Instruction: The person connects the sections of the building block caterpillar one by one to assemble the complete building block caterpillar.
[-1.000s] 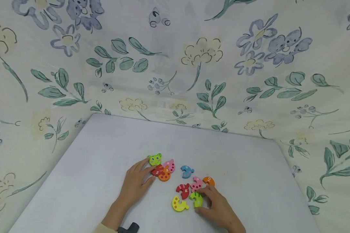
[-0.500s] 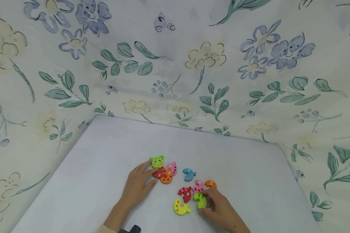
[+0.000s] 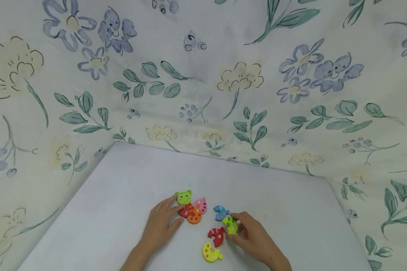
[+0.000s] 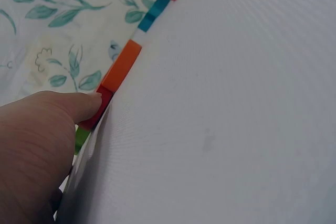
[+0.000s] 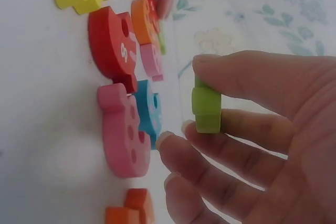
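Observation:
My left hand [image 3: 161,222] rests at the left side of a joined row of caterpillar puzzle pieces, pinching the red number 2 piece [image 3: 186,210] between thumb and finger. A green smiling head piece [image 3: 184,198] sits above it. The orange number 3 piece [image 3: 195,216] and pink number 4 piece [image 3: 201,206] follow to its right. With thumb and fingers, my right hand [image 3: 252,238] holds a green puzzle piece [image 3: 230,226] raised over the table. In the right wrist view that green piece [image 5: 208,106] shows edge-on, clear of the loose pieces.
Loose on the white table [image 3: 139,173] lie a blue number 6 piece [image 3: 220,212], a red number 8 piece [image 3: 217,237] and a yellow piece [image 3: 211,253]. A pink piece [image 5: 123,135] and an orange piece [image 5: 134,211] lie beneath the right hand. Flowered cloth [image 3: 196,94] hangs behind.
My right hand has lifted the green piece off the table and carried it up towards the blue piece. The left hand stays at the joined row. The head view has tilted slightly.

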`<state>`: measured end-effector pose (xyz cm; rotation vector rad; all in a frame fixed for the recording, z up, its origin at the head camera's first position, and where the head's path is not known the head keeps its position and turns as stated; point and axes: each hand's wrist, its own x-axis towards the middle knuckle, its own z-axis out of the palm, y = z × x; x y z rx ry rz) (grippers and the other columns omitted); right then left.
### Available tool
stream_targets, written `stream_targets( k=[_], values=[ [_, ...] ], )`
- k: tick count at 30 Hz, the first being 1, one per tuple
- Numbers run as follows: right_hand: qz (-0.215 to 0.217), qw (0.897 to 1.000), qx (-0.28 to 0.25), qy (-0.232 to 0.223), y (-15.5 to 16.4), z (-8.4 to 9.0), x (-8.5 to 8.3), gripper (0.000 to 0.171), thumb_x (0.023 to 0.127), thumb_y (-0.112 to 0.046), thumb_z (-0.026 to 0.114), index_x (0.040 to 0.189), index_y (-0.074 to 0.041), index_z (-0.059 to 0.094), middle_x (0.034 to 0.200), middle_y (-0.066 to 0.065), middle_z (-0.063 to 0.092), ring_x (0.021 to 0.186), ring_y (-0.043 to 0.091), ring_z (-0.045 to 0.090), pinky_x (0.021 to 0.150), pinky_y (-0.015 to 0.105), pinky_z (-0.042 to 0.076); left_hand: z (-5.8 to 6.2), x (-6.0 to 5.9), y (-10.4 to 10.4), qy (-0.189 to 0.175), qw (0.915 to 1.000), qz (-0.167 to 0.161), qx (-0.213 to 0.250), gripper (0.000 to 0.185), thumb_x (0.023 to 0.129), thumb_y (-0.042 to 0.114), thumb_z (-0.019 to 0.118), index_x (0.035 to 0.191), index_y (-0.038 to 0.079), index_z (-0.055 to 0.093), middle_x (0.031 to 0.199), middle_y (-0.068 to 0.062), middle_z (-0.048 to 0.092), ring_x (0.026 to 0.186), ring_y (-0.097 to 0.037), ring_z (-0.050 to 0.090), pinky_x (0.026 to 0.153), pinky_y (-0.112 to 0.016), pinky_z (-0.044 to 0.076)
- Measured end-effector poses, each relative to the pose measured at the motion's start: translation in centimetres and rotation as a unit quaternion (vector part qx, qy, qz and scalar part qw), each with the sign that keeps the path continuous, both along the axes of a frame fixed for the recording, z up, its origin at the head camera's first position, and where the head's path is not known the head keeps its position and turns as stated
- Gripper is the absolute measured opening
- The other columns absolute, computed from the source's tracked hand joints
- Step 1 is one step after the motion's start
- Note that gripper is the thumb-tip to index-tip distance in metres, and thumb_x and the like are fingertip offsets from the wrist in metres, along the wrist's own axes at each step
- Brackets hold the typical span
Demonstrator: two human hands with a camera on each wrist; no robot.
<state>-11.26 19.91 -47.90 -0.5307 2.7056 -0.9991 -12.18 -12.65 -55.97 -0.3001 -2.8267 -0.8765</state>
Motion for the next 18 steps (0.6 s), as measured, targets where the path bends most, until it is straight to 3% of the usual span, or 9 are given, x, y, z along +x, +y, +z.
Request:
stream_targets(
  k=[9, 18],
  values=[
    [0.027, 0.999, -0.004, 0.017, -1.6, 0.6, -2.9, 0.051, 0.092, -0.021, 0.081, 0.139, -0.012, 0.061, 0.123, -0.003, 0.064, 0.100, 0.019, 0.064, 0.074, 0.025, 0.059, 0.0, 0.2, 0.1, -0.003, 1.0000, 0.006, -0.002, 0.047, 0.093, 0.037, 0.080, 0.138, 0.029, 0.069, 0.163, 0.000, 0.043, 0.148, -0.029, 0.040, 0.118, -0.062, 0.033],
    [0.055, 0.998, 0.014, 0.009, -2.8, 1.5, -6.2, 0.054, 0.093, -0.022, 0.081, 0.143, -0.014, 0.060, 0.130, 0.001, 0.064, 0.109, 0.024, 0.064, 0.084, 0.040, 0.061, 0.1, 0.1, 0.4, 0.007, 0.9999, 0.008, 0.003, 0.045, 0.093, 0.036, 0.081, 0.137, 0.029, 0.071, 0.162, 0.000, 0.044, 0.147, -0.029, 0.041, 0.118, -0.061, 0.034]
  ],
)
